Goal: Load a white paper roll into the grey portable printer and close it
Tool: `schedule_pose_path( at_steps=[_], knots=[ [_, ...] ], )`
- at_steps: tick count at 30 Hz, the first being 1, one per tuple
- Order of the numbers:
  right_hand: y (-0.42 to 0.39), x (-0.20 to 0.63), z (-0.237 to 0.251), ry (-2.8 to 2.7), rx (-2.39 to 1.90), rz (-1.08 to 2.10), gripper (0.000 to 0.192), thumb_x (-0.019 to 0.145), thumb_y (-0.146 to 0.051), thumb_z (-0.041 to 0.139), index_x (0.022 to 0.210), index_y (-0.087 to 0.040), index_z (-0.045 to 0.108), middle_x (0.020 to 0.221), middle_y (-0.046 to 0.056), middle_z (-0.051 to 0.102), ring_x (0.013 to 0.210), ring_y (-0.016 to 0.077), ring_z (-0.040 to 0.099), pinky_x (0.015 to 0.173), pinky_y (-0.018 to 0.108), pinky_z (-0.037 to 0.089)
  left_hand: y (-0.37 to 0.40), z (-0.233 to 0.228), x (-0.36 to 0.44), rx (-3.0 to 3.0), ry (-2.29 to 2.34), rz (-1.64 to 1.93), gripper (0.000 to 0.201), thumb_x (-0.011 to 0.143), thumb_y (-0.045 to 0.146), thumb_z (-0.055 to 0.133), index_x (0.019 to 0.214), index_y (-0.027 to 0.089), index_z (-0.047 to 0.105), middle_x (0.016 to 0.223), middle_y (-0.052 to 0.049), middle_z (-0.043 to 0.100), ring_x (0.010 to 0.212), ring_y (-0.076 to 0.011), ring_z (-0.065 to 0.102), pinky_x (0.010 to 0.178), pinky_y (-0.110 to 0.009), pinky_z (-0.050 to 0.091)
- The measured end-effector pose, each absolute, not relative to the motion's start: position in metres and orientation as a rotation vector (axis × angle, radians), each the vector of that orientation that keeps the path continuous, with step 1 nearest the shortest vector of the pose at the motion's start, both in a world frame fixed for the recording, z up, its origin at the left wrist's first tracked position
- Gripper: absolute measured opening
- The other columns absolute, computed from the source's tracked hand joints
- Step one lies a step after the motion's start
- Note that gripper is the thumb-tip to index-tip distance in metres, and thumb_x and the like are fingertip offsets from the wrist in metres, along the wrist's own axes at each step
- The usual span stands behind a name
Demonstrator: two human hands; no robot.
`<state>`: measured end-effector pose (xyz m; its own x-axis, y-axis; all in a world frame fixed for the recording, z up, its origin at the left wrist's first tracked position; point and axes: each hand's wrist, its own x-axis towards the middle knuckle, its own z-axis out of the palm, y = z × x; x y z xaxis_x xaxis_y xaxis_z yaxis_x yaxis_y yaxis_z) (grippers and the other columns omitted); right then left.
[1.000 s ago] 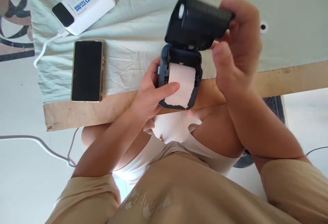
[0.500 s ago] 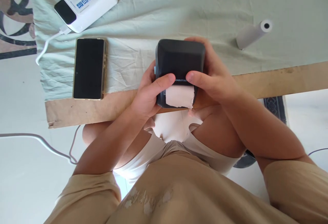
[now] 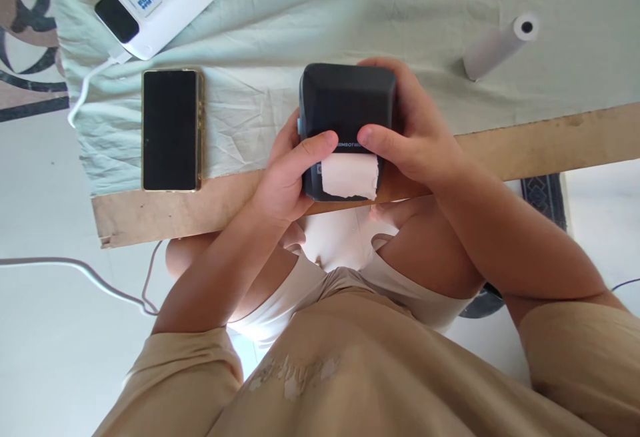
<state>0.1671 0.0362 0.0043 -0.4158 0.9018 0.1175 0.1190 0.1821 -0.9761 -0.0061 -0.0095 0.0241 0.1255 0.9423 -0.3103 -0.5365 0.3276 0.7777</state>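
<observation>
A dark label printer (image 3: 347,103) is held between both hands above the table's near edge. My left hand (image 3: 285,180) is wrapped round its left side, the thumb lying on the top face. My right hand (image 3: 420,137) grips the right side, its thumb on the top face close to the left thumb. Out of the printer's slot hangs a short strip of white paper (image 3: 350,175) with a ragged torn end. The fingers under the printer are hidden.
A phone (image 3: 170,130) lies left of the printer, below a white power bank (image 3: 160,3) with a white cable (image 3: 90,87) plugged in. At the right lies a white paper roll (image 3: 500,47). Pale green cloth (image 3: 260,23) covers the table, leaving a wooden edge (image 3: 545,147) bare.
The view has shifted slightly, so the printer, hands and table edge sit a little higher in the picture. Both hands keep the same hold on the printer.
</observation>
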Motion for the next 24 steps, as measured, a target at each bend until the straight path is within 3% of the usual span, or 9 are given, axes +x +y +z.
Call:
schedule_pose_path(
  at_steps=[3,5,8,10,12,15,20,24],
  knots=[
    [0.036,0.169,0.005,-1.729,-1.041,1.178,0.07,0.082,-0.076,0.071,0.135,-0.033,0.052,0.127,0.004,0.064,0.114,0.0237,0.067,0.087,0.035,0.063,-0.01,0.03,0.0,0.495,0.937,1.178,0.014,0.088,0.021,0.063,0.102,0.021,0.064,0.084,-0.003,0.071,0.107,-0.028,0.076,0.09,-0.036,0.059],
    [0.035,0.172,0.009,-1.801,-1.096,0.999,0.066,0.084,-0.074,0.07,0.134,-0.033,0.055,0.133,0.005,0.062,0.119,0.0253,0.065,0.085,0.035,0.063,-0.009,0.032,0.002,0.441,0.919,1.214,0.01,0.093,0.028,0.06,0.098,0.021,0.065,0.091,-0.007,0.076,0.123,-0.0299,0.071,0.103,-0.038,0.057],
    [0.033,0.175,0.015,-1.898,-1.115,0.718,0.054,0.088,-0.066,0.07,0.13,-0.033,0.059,0.139,0.006,0.059,0.125,0.0266,0.062,0.088,0.037,0.063,-0.006,0.03,0.002,0.415,0.824,1.2,0.034,0.103,0.044,0.046,0.094,0.018,0.068,0.099,-0.01,0.079,0.132,-0.0302,0.067,0.11,-0.04,0.056],
    [0.032,0.175,0.017,-1.938,-1.047,0.667,0.047,0.092,-0.061,0.067,0.129,-0.033,0.06,0.139,0.006,0.059,0.128,0.0261,0.06,0.093,0.039,0.063,-0.006,0.026,0.0,0.4,0.831,1.2,0.041,0.108,0.043,0.039,0.097,0.017,0.069,0.094,-0.009,0.078,0.128,-0.0277,0.07,0.11,-0.039,0.056],
    [0.031,0.174,0.018,-1.983,-0.961,0.699,0.044,0.096,-0.058,0.062,0.132,-0.034,0.058,0.139,0.006,0.061,0.129,0.0259,0.06,0.101,0.042,0.061,-0.006,0.022,-0.002,0.367,0.881,1.229,0.036,0.108,0.042,0.044,0.098,0.017,0.068,0.084,-0.005,0.076,0.12,-0.025,0.073,0.108,-0.036,0.057],
    [0.032,0.174,0.016,-2.025,-0.883,0.776,0.053,0.094,-0.062,0.061,0.139,-0.034,0.054,0.143,0.006,0.06,0.131,0.0276,0.06,0.104,0.046,0.06,-0.007,0.017,-0.003,0.37,0.867,1.241,0.03,0.102,0.046,0.06,0.098,0.017,0.068,0.081,-0.002,0.074,0.111,-0.0223,0.075,0.105,-0.032,0.058],
    [0.033,0.181,0.013,-2.042,-0.853,0.902,0.068,0.089,-0.065,0.068,0.146,-0.035,0.048,0.15,0.007,0.055,0.129,0.0279,0.061,0.1,0.044,0.062,-0.004,0.014,-0.004,0.416,0.873,1.268,0.029,0.099,0.047,0.065,0.089,0.02,0.07,0.079,0.002,0.072,0.073,-0.014,0.069,0.085,-0.028,0.061],
    [0.032,0.183,0.02,-1.962,-0.89,0.604,0.059,0.086,-0.067,0.071,0.131,-0.03,0.059,0.133,0.008,0.062,0.124,0.0278,0.061,0.091,0.043,0.06,-0.004,0.017,-0.004,0.436,0.829,1.194,0.033,0.102,0.048,0.059,0.092,0.019,0.071,0.084,-0.002,0.075,0.083,-0.0184,0.072,0.085,-0.031,0.06]
  ],
)
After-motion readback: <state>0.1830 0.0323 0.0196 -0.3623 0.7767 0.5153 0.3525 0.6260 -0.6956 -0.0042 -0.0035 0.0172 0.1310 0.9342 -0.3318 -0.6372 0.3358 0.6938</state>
